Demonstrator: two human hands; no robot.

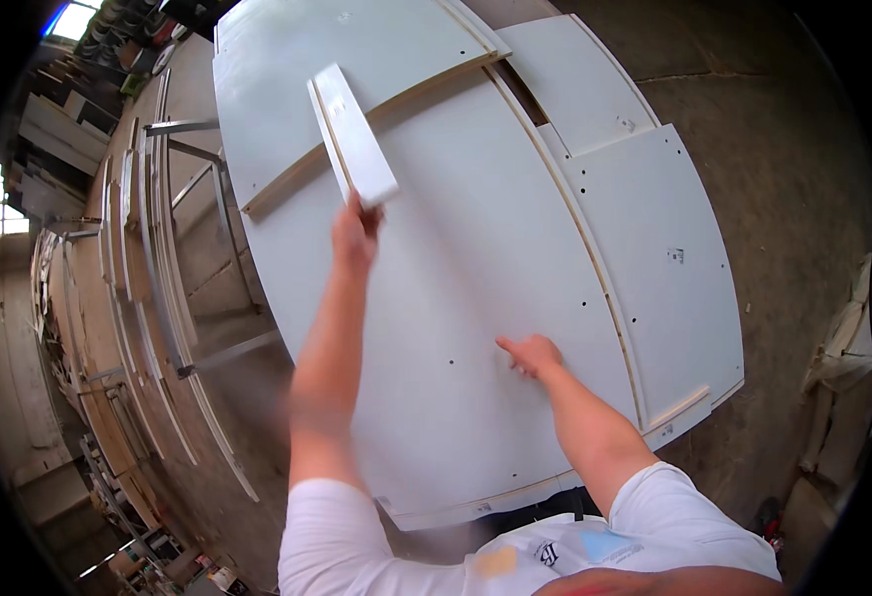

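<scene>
My left hand reaches forward, its fingers closed round the near end of a narrow white board with a light raw edge. The board slants away from me, its far part over the edge of an upper white panel. Below lies a large white panel with small dark holes. Over its right near part is my right hand, holding nothing, one finger stretched out to the left and the others partly curled. Whether that hand touches the panel I cannot tell.
More white drilled panels lie on the right, with a thin strip near their front corner. A metal rack with long narrow boards stands at the left. Concrete floor shows on the right, with a wrapped bundle at the edge.
</scene>
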